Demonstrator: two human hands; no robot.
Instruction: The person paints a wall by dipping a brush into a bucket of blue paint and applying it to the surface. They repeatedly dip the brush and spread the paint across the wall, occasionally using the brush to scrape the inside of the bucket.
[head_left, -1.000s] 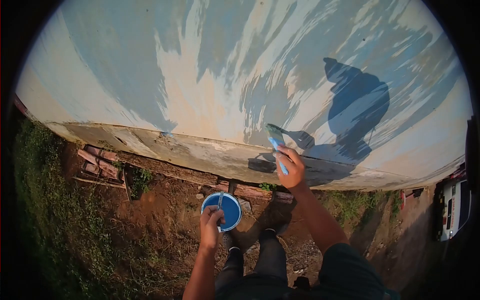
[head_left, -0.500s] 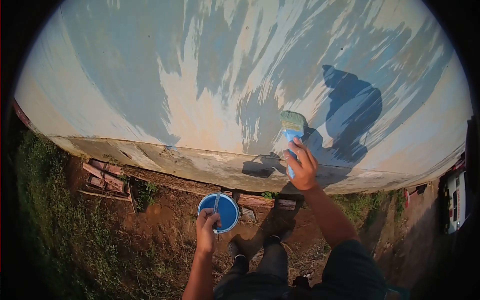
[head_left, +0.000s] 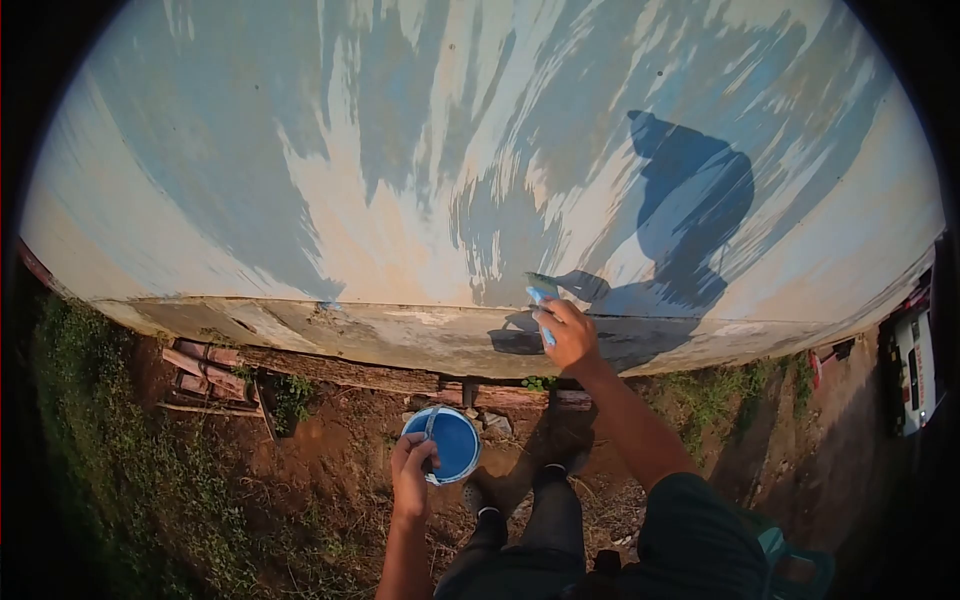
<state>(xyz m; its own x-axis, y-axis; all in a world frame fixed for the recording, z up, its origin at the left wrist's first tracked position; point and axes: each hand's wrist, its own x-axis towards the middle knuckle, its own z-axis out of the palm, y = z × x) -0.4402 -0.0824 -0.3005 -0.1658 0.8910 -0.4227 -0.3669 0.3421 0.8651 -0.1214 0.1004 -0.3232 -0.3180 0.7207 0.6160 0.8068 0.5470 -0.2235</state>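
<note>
My right hand [head_left: 566, 335] is wrapped round the blue handle of a wide paintbrush [head_left: 541, 294]. The brush is seen nearly edge-on, its bristles at the low part of the wall [head_left: 390, 235], within a grey-blue patch. Streaks of grey-blue paint fan upward over the pale, peach-tinged surface. Low in front of me, my left hand [head_left: 412, 468] is closed on the handle of a paint bucket [head_left: 457, 443]. Blue shows inside the bucket, under its whitish rim.
A rough ledge [head_left: 400, 330] runs along the wall's foot. Broken reddish tiles [head_left: 205, 372] and timber lie below it at left, with a stone [head_left: 496, 424] near the bucket. Weeds [head_left: 120, 460] cover the left ground. A white vehicle [head_left: 914, 370] stands at far right.
The paintbrush has moved down and left along the wall and turned from broad side to edge-on. My view has shifted slightly; the bucket sits a little lower and farther right.
</note>
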